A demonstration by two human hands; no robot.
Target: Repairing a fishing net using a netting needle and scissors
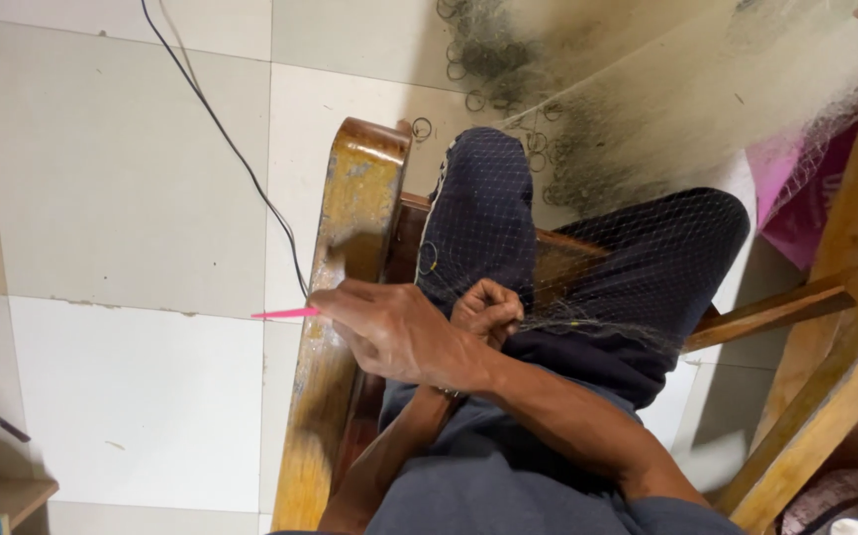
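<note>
My right hand (389, 332) reaches across to the left and pinches a thin pink netting needle (285, 313) that points left over the floor. Behind it, my left hand (488, 309) is closed in a fist on the fine fishing net (637, 267). The net drapes over my dark-trousered legs (483, 213) and trails away to the upper right, where several small metal rings (473, 99) hang along its edge. My forearms cross over my lap.
I sit on a wooden chair; its armrest (345, 297) runs under my right hand and another wooden frame (825, 396) stands at the right. A black cable (226, 139) lies on the tiled floor. A pink bag (795, 193) is at the right, under the net.
</note>
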